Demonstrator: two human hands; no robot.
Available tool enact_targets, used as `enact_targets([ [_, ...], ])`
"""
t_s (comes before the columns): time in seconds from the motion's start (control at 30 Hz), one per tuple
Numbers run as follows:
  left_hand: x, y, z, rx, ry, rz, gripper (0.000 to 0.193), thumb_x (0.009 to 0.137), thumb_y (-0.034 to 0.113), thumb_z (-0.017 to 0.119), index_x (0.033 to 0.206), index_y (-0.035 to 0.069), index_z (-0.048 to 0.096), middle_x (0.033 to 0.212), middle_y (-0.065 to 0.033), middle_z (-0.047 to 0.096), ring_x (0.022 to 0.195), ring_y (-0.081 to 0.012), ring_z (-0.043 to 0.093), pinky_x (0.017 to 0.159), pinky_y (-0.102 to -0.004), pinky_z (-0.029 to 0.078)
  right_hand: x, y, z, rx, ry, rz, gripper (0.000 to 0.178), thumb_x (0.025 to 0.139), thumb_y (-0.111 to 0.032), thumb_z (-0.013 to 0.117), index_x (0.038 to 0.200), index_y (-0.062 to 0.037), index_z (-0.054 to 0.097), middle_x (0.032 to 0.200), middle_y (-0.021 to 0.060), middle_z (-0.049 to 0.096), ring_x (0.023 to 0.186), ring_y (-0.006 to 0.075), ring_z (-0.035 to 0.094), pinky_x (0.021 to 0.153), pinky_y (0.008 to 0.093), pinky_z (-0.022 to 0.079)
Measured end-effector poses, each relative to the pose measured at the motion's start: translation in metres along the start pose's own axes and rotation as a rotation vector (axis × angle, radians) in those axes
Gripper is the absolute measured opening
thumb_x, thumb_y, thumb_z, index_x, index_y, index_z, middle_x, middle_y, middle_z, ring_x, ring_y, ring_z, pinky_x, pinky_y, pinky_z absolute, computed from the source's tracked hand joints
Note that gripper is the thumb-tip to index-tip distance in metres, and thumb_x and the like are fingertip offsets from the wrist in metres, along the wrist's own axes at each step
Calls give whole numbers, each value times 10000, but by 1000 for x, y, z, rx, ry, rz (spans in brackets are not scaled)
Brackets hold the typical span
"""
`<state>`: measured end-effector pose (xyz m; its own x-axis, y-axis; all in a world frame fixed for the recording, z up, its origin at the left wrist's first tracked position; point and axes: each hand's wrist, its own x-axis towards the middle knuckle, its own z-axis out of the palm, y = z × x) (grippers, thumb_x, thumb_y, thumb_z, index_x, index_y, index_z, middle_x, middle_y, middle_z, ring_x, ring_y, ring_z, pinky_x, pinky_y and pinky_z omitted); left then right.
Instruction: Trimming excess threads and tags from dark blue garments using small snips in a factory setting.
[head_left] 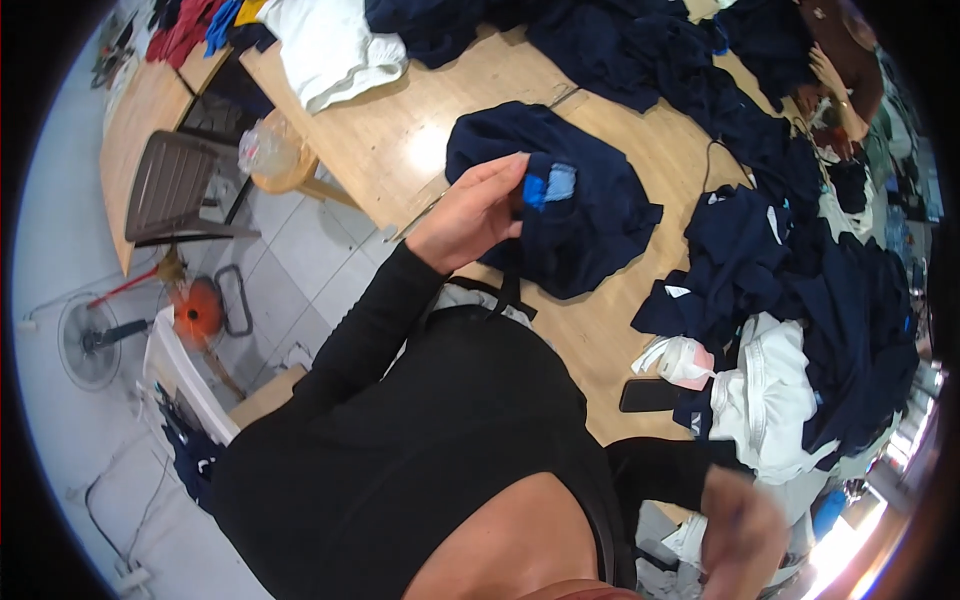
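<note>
A navy garment point(590, 215) lies bunched on the wooden table point(420, 120) in front of me. My left hand point(477, 208) grips its near edge, thumb and fingers pinched on the cloth, beside a bright blue and light blue patch point(550, 186) on the fabric. At the lower right my right hand point(742, 530) is raised away from the garment, close to my body and smeared by motion. Whether its fingers hold anything does not show.
Navy garments point(735, 250) and a white garment point(765, 400) are heaped on the right, near a dark phone point(650, 395) and a pinkish-white roll point(685, 362). White cloth point(330, 50) lies far left. A chair point(180, 185) and a stool point(285, 180) stand left. Another person's hand point(828, 75) is far right.
</note>
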<state>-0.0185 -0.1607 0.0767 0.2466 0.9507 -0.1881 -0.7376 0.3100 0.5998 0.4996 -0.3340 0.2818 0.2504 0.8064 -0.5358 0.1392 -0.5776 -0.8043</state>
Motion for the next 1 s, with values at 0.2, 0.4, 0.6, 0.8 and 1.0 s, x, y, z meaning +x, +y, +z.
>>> enact_targets([
  [0.2, 5, -3, 11, -1, 38, 19, 410, 1189, 289, 471, 1510, 59, 583, 1319, -32, 723, 1177, -134, 710, 982, -349, 608, 22, 6, -7, 12, -190, -117, 303, 999, -333, 688, 960, -51, 790, 889, 129, 773, 810, 228, 730, 700, 381, 566],
  [0.4, 0, -1, 9, 123, 48, 39, 358, 1129, 142, 575, 1470, 47, 633, 1267, -36, 756, 1149, -121, 731, 1014, -361, 614, 40, 8, 4, 46, -404, -274, 316, 1019, -346, 661, 975, -62, 793, 897, 127, 775, 807, 233, 733, 696, 385, 565],
  [0.6, -2, 0, 7, 104, 68, 66, 268, 1083, 48, 645, 1341, 50, 721, 1140, 5, 772, 1006, -52, 731, 847, -233, 612, 58, 9, 17, 84, -589, -440, 331, 1038, -358, 633, 991, -74, 796, 906, 124, 778, 805, 239, 735, 692, 390, 564],
  [0.8, -6, 0, 8, 77, 99, 87, 288, 1082, 44, 643, 1363, 41, 705, 1145, -8, 772, 1010, -71, 742, 843, -250, 636, 84, 9, 37, 122, -781, -610, 348, 1057, -370, 606, 1007, -85, 800, 915, 121, 781, 803, 244, 737, 688, 394, 563],
  [1.0, -7, 3, 10, 126, 190, 72, 279, 1055, 48, 678, 1332, 60, 717, 1122, 20, 761, 881, -12, 690, 739, -177, 554, 106, 10, 65, 170, -953, -777, 367, 1076, -383, 578, 1023, -97, 803, 923, 118, 783, 800, 249, 740, 684, 398, 563],
])
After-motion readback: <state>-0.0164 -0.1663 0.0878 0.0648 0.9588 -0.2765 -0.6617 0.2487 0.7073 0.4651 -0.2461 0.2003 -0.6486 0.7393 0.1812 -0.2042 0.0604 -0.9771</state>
